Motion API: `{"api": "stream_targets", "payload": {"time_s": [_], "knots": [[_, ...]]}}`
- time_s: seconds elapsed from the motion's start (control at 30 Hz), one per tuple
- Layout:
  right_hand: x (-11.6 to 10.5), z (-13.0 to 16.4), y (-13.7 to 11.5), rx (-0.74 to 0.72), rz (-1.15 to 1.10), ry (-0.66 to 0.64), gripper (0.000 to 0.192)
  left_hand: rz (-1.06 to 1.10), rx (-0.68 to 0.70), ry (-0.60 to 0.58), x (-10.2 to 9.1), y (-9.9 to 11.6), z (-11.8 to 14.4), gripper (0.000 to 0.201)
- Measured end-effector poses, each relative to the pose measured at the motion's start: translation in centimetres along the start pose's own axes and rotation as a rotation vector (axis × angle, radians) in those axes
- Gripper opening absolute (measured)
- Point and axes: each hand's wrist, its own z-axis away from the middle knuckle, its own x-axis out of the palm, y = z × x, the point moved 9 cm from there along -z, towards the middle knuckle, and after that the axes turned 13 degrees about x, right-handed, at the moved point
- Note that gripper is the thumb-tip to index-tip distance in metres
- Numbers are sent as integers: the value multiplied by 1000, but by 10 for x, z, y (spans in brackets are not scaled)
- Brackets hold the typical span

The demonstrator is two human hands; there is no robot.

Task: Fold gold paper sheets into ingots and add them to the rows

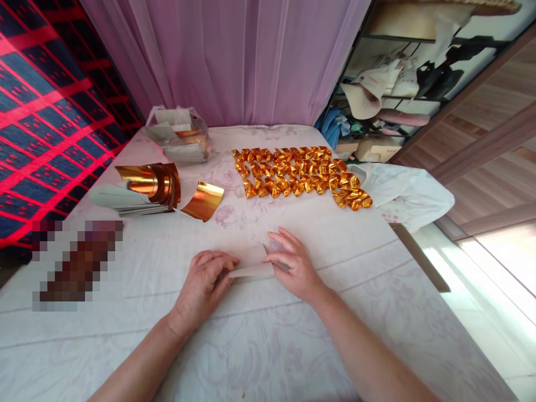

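A sheet of paper [251, 262], pale side up, lies folded on the white cloth-covered table [335, 245] in front of me. My left hand [205, 282] presses its left end with curled fingers. My right hand [291, 262] lies flat on its right end, fingers spread over the fold. Farther back, several folded gold foil pieces [299, 176] lie in rows. At the left a stack of gold foil sheets [146, 187] curls upward, with one loose gold sheet [204, 201] beside it.
A clear plastic bag with more sheets [180, 137] sits at the back left. A pink curtain [226, 56] hangs behind the table. A crumpled white cloth [406, 192] hangs off the right edge. Cluttered shelves [389, 84] stand at the back right.
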Motion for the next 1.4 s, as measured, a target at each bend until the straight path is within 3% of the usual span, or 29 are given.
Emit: {"api": "stream_targets", "payload": {"time_s": [0.23, 0.43, 0.57, 0.63, 0.8, 0.9, 1.4], "knots": [[-13, -3, -19, -42, -145, 33, 16, 78, -77, 55, -4, 0, 3, 12], [-18, -1, -17, 142, -131, 68, 14, 352, -289, 104, 6, -7, 15, 16], [-12, 0, -12, 278, -243, 8, 13, 503, -370, 122, 12, -6, 15, 15], [-10, 0, -11, 295, -221, 17, 11, 460, -357, 149, 8, -6, 13, 16], [-6, 0, -13, 178, -16, 106, 9, 210, -328, 98, 6, -11, 14, 50], [0, -1, -9, 169, 7, 111, 8, 119, -291, 81, 5, -12, 14, 60], [10, -2, -2, 215, 56, 67, 10, -78, -161, 44, 2, -5, 9, 54]]}}
